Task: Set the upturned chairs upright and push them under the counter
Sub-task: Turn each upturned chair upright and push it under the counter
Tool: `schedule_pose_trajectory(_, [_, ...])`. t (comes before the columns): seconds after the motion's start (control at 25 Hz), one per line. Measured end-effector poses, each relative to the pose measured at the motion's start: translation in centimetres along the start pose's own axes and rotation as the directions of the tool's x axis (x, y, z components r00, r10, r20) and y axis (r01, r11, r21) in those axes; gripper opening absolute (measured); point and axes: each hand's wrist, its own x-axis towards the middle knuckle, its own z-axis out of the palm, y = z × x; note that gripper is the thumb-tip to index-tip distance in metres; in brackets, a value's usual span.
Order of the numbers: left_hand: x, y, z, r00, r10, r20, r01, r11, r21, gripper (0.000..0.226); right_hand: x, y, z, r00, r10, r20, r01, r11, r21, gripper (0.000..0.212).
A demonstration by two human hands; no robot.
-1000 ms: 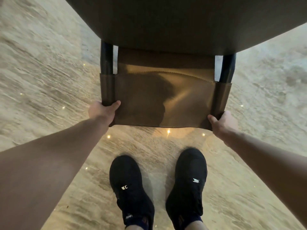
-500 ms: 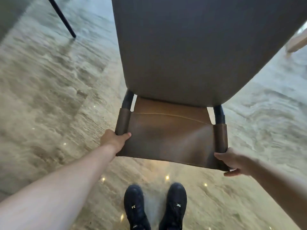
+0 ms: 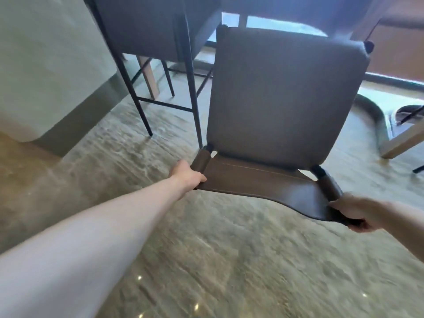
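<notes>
Here both hands gripped the brown backrest of a grey-seated chair (image 3: 273,97) over the marble floor.

The left hand (image 3: 187,175) was closed around the backrest's left sleeve, and the right hand (image 3: 358,213) was clamped on its right lower corner. The chair's backrest (image 3: 259,185) was a band of brown leather stretched between two dark posts; its seat was a squarish grey pad, facing the camera and tilted. It hung nearest the person, just beside a second chair (image 3: 160,28) with thin black legs that stood at the left. The floor (image 3: 206,260) was glossy beige stone with streaked veining and small light reflections. A pale wall (image 3: 46,65) rose at the left; a pale wooden leg (image 3: 401,141) showed at the right.
</notes>
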Motion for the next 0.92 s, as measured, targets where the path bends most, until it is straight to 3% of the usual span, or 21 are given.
schedule_pose_trajectory(0.12, [0.5, 4.8, -2.7, 0.985, 0.158, -0.069, -0.159, 0.987, -0.003, 0.058, -1.5, -3.7, -3.8, 0.991, -0.011, -0.136, 0.023, 0.996, 0.086, 0.009])
schedule_pose_trajectory(0.28, [0.7, 9.4, -5.7, 0.890, 0.449, -0.076, -0.450, 0.893, 0.002, 0.056, -2.7, -8.2, -8.5, 0.926, -0.098, -0.364, 0.141, 0.986, 0.093, 0.013])
schedule_pose_trajectory(0.44, [1.7, 12.1, -7.3, 0.814, 0.576, -0.079, -0.578, 0.816, -0.010, 0.044, -2.9, -11.1, -11.9, 0.838, -0.084, -0.539, 0.158, 0.983, 0.092, 0.020])
schedule_pose_trajectory(0.6, [3.9, 16.8, -9.0, 0.759, 0.651, -0.036, -0.632, 0.748, 0.200, 0.019, -3.3, -13.2, -14.1, 0.768, -0.071, -0.637, 0.253, 0.947, 0.200, 0.040])
schedule_pose_trajectory(0.68, [4.8, 19.1, -9.7, 0.731, 0.680, 0.046, -0.633, 0.653, 0.416, 0.016, -4.2, -14.4, -14.5, 0.774, -0.215, -0.595, 0.338, 0.936, 0.101, 0.048])
schedule_pose_trajectory(0.76, [5.6, 21.3, -10.0, 0.725, 0.679, 0.116, -0.602, 0.543, 0.585, 0.022, -4.7, -15.5, -14.9, 0.812, -0.350, -0.466, 0.330, 0.935, -0.127, 0.053])
schedule_pose_trajectory(0.84, [6.3, 22.7, -10.1, 0.719, 0.679, 0.148, -0.569, 0.453, 0.686, 0.024, -4.3, -16.3, -15.6, 0.853, -0.380, -0.359, 0.269, 0.908, -0.321, 0.054])
schedule_pose_trajectory(0.92, [7.4, 24.1, -10.3, 0.681, 0.713, 0.165, -0.571, 0.376, 0.730, 0.020, -3.1, -17.3, -17.2, 0.848, -0.412, -0.333, 0.264, 0.874, -0.408, 0.054])
